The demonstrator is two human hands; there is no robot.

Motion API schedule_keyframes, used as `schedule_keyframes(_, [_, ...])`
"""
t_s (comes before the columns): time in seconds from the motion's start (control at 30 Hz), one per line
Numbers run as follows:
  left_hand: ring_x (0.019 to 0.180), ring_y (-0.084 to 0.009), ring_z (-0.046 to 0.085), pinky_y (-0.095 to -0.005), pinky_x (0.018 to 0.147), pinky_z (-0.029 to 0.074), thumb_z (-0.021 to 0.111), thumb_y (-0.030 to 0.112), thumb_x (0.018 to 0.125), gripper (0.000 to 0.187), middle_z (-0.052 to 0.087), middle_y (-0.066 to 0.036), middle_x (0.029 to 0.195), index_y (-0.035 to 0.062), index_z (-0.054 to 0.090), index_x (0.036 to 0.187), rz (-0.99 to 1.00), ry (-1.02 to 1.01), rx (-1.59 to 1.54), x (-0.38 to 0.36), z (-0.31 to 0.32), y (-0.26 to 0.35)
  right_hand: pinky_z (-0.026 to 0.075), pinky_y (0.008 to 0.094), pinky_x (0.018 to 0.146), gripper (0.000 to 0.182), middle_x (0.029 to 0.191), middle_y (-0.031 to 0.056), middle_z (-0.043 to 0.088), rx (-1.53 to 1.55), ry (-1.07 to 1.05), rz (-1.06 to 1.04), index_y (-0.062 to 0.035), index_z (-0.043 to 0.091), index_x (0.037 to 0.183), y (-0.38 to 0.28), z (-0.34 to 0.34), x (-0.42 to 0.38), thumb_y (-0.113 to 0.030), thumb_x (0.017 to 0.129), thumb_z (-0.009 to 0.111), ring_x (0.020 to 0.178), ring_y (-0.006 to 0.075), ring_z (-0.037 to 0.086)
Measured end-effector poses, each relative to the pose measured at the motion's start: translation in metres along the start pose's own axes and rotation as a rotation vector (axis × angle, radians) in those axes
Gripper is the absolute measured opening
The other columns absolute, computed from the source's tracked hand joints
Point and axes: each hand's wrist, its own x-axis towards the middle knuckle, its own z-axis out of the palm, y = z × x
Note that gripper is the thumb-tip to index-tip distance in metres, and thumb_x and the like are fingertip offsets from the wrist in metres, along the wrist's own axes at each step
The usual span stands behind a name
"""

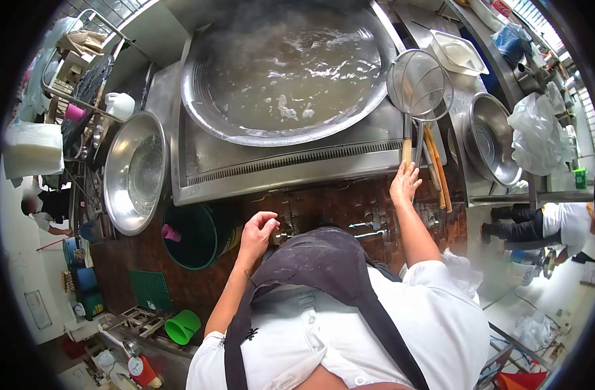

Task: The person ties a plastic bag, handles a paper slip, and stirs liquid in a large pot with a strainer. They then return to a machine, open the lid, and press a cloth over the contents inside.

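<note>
My right hand (406, 184) is at the wooden handle (407, 153) of a round mesh strainer (427, 84). Its fingers are spread and touch or nearly touch the handle's end; no grip around it shows. More long wooden handles (438, 170) lie just to the right of that hand. In front of my apron, my left hand (257, 235) hovers with fingers loosely bent and nothing visible in it. A wide metal pan (203, 123) of cloudy, steaming, bubbling liquid (291, 84) sits on the steel stove ahead, beyond both hands.
A large metal bowl (119, 195) stands tilted at the left, another metal basin (486, 140) at the right. Below the stove is a dark green bucket (190, 250) with a pink item inside. A white tub (458, 52) sits back right. Other people (564, 224) stand at both sides.
</note>
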Motion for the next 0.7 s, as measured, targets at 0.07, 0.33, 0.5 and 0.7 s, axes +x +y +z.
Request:
schedule_keyframes(0.07, [0.085, -0.0131, 0.068, -0.0276, 0.08, 0.056, 0.061, 0.009, 0.1, 0.016, 0.07, -0.006, 0.095, 0.0008, 0.065, 0.113, -0.006, 0.011, -0.007, 0.002, 0.0, 0.003, 0.03, 0.0631, 0.115, 0.065, 0.161, 0.019, 0.032, 0.004, -0.013, -0.009, -0.0107, 0.031, 0.158, -0.004, -0.013, -0.002, -0.015, 0.097, 0.052, 0.148, 0.0399, 0.03])
schedule_keyframes(0.33, [0.086, -0.0133, 0.067, -0.0289, 0.081, 0.056, 0.061, 0.012, 0.099, 0.019, 0.071, -0.007, 0.094, -0.0016, 0.066, 0.112, 0.011, 0.044, 0.008, 0.01, -0.005, 0.006, 0.051, 0.043, 0.092, 0.065, 0.114, 0.0184, 0.061, 0.041, -0.011, 0.04, 0.0003, 0.041, 0.144, 0.008, -0.023, 0.012, -0.015, 0.087, 0.066, 0.107, 0.0332, 0.062])
schedule_keyframes(0.5, [0.085, -0.0134, 0.067, -0.0287, 0.081, 0.055, 0.061, 0.012, 0.099, 0.019, 0.071, -0.006, 0.093, -0.0009, 0.066, 0.112, 0.015, 0.044, 0.008, 0.011, -0.004, 0.003, 0.056, 0.0468, 0.086, 0.064, 0.104, 0.0194, 0.068, 0.164, -0.112, 0.142, 0.0003, 0.052, 0.135, 0.009, -0.024, 0.024, -0.021, 0.079, 0.072, 0.096, 0.0368, 0.07])
schedule_keyframes(0.7, [0.085, -0.0125, 0.066, -0.0279, 0.08, 0.055, 0.061, 0.013, 0.099, 0.019, 0.07, -0.005, 0.093, 0.0007, 0.066, 0.112, -0.012, 0.049, 0.005, 0.008, -0.016, 0.007, 0.051, 0.0318, 0.055, 0.018, 0.078, 0.0026, 0.063, 1.643, -0.607, 0.246, -0.008, 0.059, 0.098, 0.029, -0.028, 0.025, -0.017, 0.088, 0.072, 0.061, 0.0158, 0.061])
